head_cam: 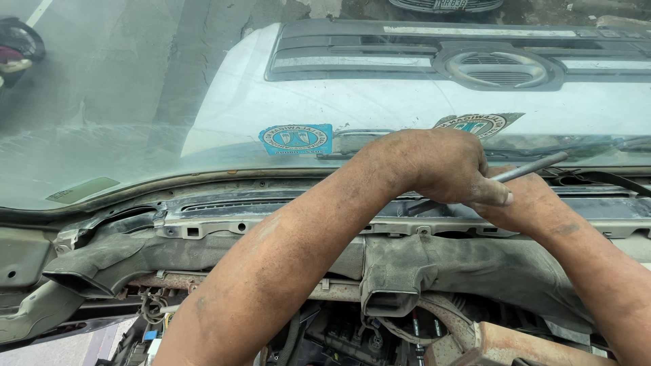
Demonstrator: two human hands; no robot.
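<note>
My left hand [441, 166] reaches across from the lower left and is curled in a fist at the base of the windshield [135, 102]. A thin grey metal tool [536, 165] sticks out from under it, up and to the right. My right hand [532, 203] lies just behind and below the left hand, pressed against it, with its fingers hidden. Both hands sit over the bare metal cowl rail [271, 217] of a stripped dashboard. The tool's lower end is hidden under my left hand.
Dusty black air ducts [400, 278] run below the rail, with wiring and parts [346, 335] underneath. A rusty bracket [508, 346] is at the lower right. Outside the glass are a white vehicle front [380, 95] and two stickers [296, 139].
</note>
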